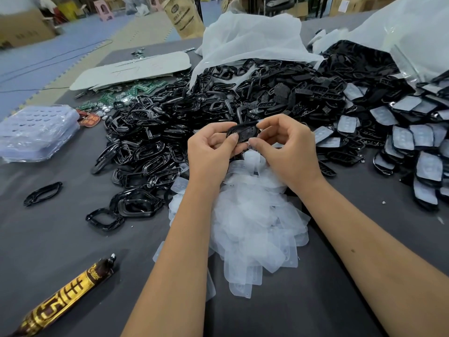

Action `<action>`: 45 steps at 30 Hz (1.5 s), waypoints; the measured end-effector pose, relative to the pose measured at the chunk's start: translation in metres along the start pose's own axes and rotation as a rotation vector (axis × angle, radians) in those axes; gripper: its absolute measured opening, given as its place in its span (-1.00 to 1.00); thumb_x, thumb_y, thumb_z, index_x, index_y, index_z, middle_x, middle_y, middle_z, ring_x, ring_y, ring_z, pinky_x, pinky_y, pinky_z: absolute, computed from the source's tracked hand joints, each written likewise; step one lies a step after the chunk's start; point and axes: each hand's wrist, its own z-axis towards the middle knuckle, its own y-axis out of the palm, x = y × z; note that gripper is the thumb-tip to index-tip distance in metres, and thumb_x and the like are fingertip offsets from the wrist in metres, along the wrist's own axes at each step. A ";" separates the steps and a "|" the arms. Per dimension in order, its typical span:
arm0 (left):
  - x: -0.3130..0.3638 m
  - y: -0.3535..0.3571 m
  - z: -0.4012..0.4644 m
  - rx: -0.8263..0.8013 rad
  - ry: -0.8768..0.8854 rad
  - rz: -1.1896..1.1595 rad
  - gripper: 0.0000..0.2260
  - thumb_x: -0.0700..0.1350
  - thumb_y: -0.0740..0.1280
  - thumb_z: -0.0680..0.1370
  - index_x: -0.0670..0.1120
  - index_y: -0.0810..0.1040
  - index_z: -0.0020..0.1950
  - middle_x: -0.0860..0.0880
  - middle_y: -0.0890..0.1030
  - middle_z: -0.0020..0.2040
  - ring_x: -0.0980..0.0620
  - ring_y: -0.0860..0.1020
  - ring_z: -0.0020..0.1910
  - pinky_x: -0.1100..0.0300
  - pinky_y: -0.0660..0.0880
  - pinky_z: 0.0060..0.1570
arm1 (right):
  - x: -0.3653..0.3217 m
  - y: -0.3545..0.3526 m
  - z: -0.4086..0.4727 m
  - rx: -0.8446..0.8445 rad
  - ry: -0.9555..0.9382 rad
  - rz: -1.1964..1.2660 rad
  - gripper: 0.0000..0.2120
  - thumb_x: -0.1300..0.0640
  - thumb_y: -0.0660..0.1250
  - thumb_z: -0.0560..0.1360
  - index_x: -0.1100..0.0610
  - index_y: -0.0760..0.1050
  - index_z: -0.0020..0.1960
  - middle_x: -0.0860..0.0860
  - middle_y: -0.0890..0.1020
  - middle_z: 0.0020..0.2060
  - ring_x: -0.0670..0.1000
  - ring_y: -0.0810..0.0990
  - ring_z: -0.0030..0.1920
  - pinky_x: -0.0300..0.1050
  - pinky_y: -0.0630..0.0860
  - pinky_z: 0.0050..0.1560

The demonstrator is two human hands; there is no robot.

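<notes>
Both of my hands hold one small black plastic shell (244,133) above the table. My left hand (211,152) grips its left end with thumb and fingers curled round it. My right hand (286,147) pinches its right end. Directly below lies a heap of clear, soft translucent pads (255,227). Behind the hands spreads a big pile of black plastic frames (155,142). To the right lie black shells with whitish pads fitted in them (413,147).
The table has a dark grey cover (60,239). A gold-and-brown tube (65,295) lies at the front left. Clear plastic trays (36,132) sit at the left, green circuit boards (136,90) and a grey sheet (136,69) behind. White bags (247,37) spill parts at the back.
</notes>
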 end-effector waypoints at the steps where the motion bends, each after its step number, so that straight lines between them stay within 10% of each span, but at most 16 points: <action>1: 0.000 0.000 0.000 -0.012 0.003 -0.007 -0.84 -0.40 0.38 0.58 -0.20 0.66 0.10 0.03 0.65 -0.37 -0.09 0.75 -0.19 0.15 0.67 -0.04 | 0.000 0.000 0.000 -0.002 0.004 0.020 -0.77 0.19 0.60 0.44 0.13 0.62 0.03 -0.05 0.69 -0.26 -0.06 0.67 -0.27 -0.12 0.60 -0.23; 36: 0.016 0.004 -0.010 -0.102 -0.064 -0.045 -0.86 -0.42 0.40 0.56 -0.35 0.61 0.12 -0.19 0.73 -0.16 -0.07 0.74 -0.24 0.29 0.62 -0.22 | 0.004 -0.006 0.003 -0.061 0.230 0.368 -0.85 0.24 0.54 0.52 0.25 0.61 0.02 0.08 0.68 -0.29 0.01 0.64 -0.35 -0.17 0.55 -0.44; 45: 0.012 0.006 -0.008 -0.074 0.083 0.189 -0.90 -0.38 0.46 0.53 -0.21 0.60 -0.10 -0.20 0.71 -0.17 -0.17 0.73 -0.29 0.08 0.68 -0.25 | 0.003 -0.006 0.002 -0.059 0.202 0.311 -0.86 0.32 0.53 0.50 0.34 0.60 -0.06 0.12 0.66 -0.37 0.02 0.60 -0.44 -0.14 0.52 -0.47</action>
